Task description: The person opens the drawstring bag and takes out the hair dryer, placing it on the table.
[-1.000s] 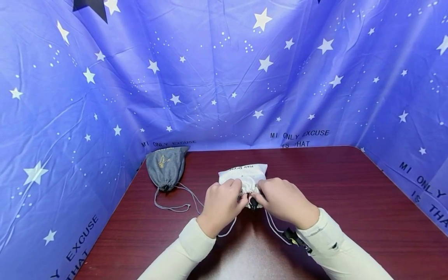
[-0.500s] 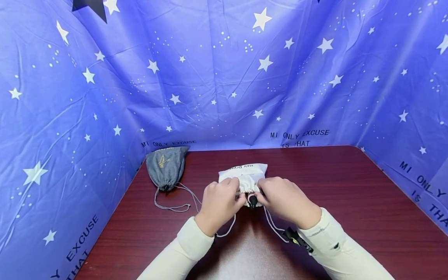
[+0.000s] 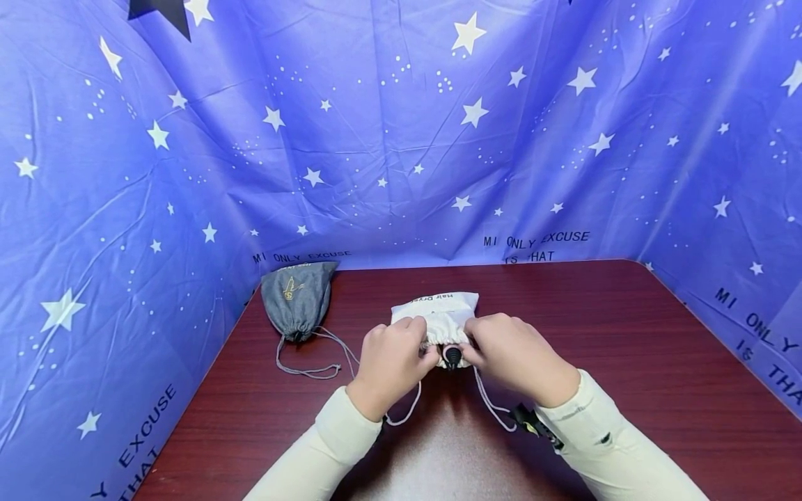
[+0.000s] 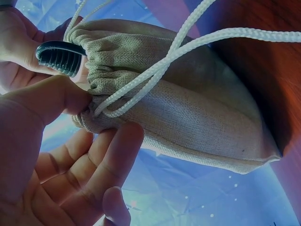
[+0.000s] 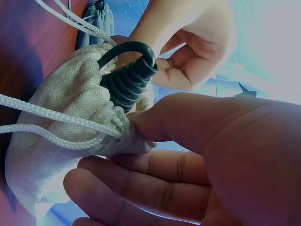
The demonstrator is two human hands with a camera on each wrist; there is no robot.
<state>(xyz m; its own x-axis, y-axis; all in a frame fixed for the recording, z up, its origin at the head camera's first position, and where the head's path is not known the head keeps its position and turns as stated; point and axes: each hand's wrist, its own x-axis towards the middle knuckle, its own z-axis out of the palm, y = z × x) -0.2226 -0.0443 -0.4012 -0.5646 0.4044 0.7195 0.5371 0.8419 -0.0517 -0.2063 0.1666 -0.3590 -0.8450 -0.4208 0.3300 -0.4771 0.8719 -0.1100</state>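
Observation:
A white drawstring bag (image 3: 438,313) with "Hair Dryer" printed on it lies at mid-table, its gathered mouth facing the person. My left hand (image 3: 391,358) pinches the mouth's left edge between thumb and forefinger, the other fingers lying along the cloth. At the right edge, my right hand (image 3: 516,358) does the same. Out of the mouth, between both hands, pokes a black ribbed cord sleeve with a loop (image 5: 127,82); the rest of that thing is hidden inside the cloth. White drawstrings (image 4: 174,59) come out at both sides of the mouth.
A grey drawstring bag (image 3: 297,303) with gold print rests at the table's far left, its grey cords trailing toward my left hand. The dark red wooden table (image 3: 626,348) is bordered by a blue star-patterned curtain (image 3: 388,139) at the back and sides.
My hands have drawn slightly apart, the right one moving a little to the right. The white bag's mouth is wider, and more of the black ribbed sleeve shows.

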